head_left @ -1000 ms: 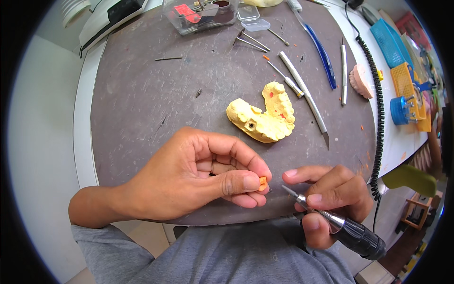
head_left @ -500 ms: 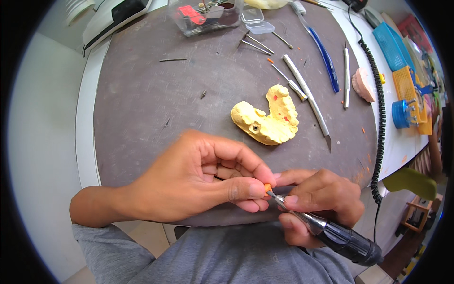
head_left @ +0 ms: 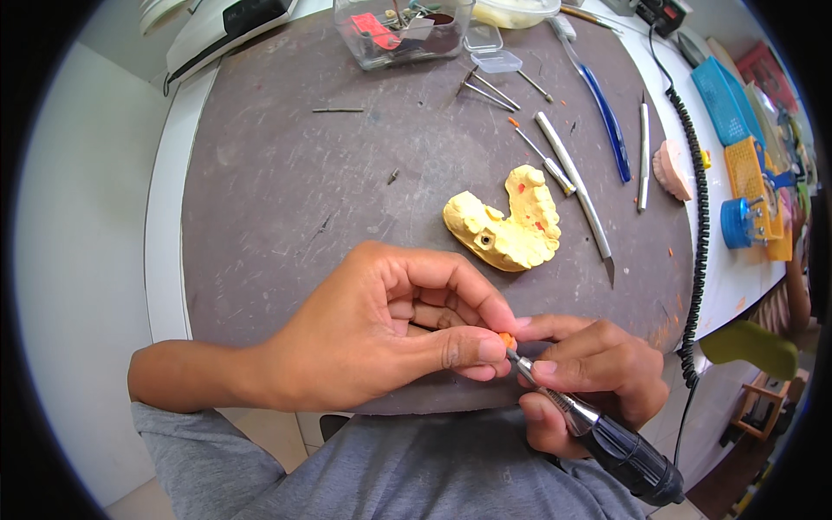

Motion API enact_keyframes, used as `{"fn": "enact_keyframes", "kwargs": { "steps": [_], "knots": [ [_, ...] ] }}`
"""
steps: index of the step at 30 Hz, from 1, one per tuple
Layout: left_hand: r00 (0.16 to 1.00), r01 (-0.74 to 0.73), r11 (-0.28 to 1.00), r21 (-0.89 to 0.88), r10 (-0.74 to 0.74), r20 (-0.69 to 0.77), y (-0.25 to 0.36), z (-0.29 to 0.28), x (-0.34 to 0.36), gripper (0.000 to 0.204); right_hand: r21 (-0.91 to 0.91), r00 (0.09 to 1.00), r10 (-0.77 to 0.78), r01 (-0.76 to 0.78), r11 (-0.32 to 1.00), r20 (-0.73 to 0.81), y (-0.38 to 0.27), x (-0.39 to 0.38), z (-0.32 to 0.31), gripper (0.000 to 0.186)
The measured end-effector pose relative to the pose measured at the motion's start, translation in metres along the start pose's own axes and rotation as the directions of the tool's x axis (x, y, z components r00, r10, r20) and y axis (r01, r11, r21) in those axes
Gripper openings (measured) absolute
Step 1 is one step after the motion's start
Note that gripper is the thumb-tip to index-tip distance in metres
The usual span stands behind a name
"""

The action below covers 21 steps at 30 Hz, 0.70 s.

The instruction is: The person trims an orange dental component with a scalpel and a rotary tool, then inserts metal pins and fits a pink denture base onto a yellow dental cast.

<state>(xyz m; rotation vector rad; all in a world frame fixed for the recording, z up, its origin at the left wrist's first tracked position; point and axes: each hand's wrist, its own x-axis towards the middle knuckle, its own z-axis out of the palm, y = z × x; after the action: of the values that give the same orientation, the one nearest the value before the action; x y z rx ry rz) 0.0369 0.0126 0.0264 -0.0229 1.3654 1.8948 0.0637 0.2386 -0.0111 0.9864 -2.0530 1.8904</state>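
Between the thumb and forefinger of my left hand [head_left: 381,334] is pinched a tiny orange piece [head_left: 508,341], mostly covered by the fingertips. My right hand [head_left: 611,368] grips a black and silver rotary handpiece [head_left: 628,451] like a pen, its tip against or very close to the orange piece. The right fingertips meet those of the left hand. Just beyond the hands lies a yellow dental cast [head_left: 511,247], horseshoe-shaped, with red marks and a dark round hole in one tooth site.
Right of the cast lie a craft knife [head_left: 576,186], a small orange-tipped tool [head_left: 546,160], a blue toothbrush [head_left: 607,121] and a silver pen-like tool [head_left: 643,156]. Loose burs [head_left: 491,93] and a clear box [head_left: 403,39] are farther back. A coiled cord [head_left: 698,217] runs past a pink cast [head_left: 672,169].
The view has shifted a little, so the bench things sit slightly farther right and lower. Both hands keep the same grips, and the handpiece looks slightly steeper.
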Motion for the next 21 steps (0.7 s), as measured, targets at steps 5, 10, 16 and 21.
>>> {"fn": "enact_keyframes", "kwargs": {
  "steps": [5, 10, 16, 21],
  "knots": [
    [1.000, 0.011, 0.999, -0.032, -0.012, -0.016, -0.001, 0.002, 0.002, 0.017, 0.014, 0.999, 0.046, -0.045, 0.999, -0.027, -0.005, -0.002, -0.003, 0.024],
    [1.000, 0.021, 0.999, -0.029, -0.022, -0.022, 0.001, 0.000, 0.002, 0.017, 0.110, 0.990, 0.036, -0.021, 0.994, -0.137, 0.000, -0.005, 0.001, 0.026],
    [0.998, -0.024, 0.997, -0.071, 0.029, 0.064, 0.001, 0.000, -0.007, 0.016, 0.444, 0.909, 0.288, -0.134, 0.886, -0.300, -0.009, -0.013, -0.016, 0.022],
    [0.946, -0.213, 0.976, -0.050, 0.219, 0.240, -0.004, 0.008, -0.021, 0.020, 0.496, 0.868, 0.475, -0.352, 0.793, -0.143, -0.024, -0.016, -0.081, 0.038]
  ]
}}
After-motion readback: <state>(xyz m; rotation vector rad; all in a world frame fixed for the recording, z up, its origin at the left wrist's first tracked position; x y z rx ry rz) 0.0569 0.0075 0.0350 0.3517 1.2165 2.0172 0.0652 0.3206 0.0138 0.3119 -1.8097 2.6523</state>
